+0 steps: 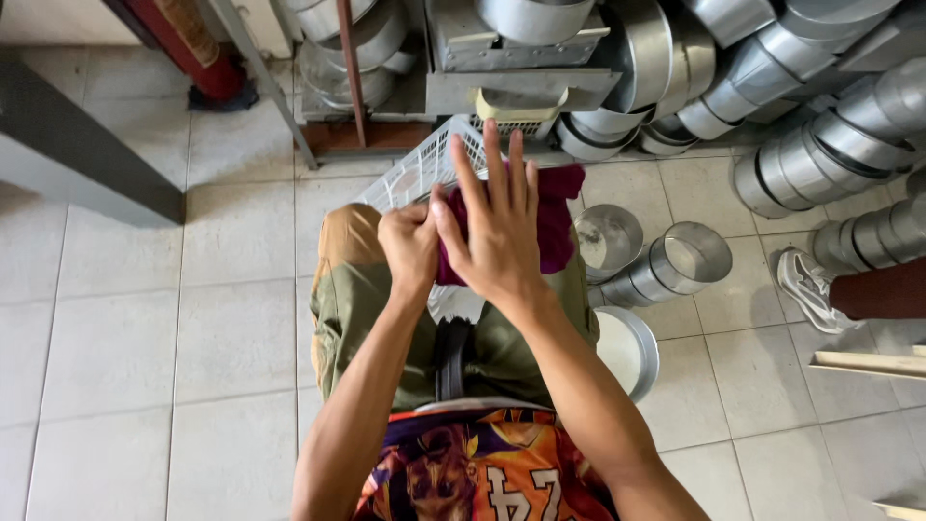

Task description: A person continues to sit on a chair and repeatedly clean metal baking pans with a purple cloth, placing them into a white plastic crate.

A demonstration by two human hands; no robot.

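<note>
**Two hands on one dark red cloth over the lap**

Head view: there is one dark red cloth [552, 224], two hands, one white plastic basket [424, 172] and one white shoe [806, 287] at the right edge. On the floor to the right of the knees lie three loose metal rings [691, 256]; many more metal pipes [830, 145] are piled along the wall, too many to count.

The cloth is a deep wine colour, plain, soft and bunched, with no pattern to be seen. It sits above the person's lap, in front of the basket, between both hands. The left hand [409, 249] is clenched into a fist around one edge of it. The right hand [497, 227] lies flat on it with fingers spread wide, pressing rather than gripping. Below, olive trousers [359, 304] cover the knees.
</note>
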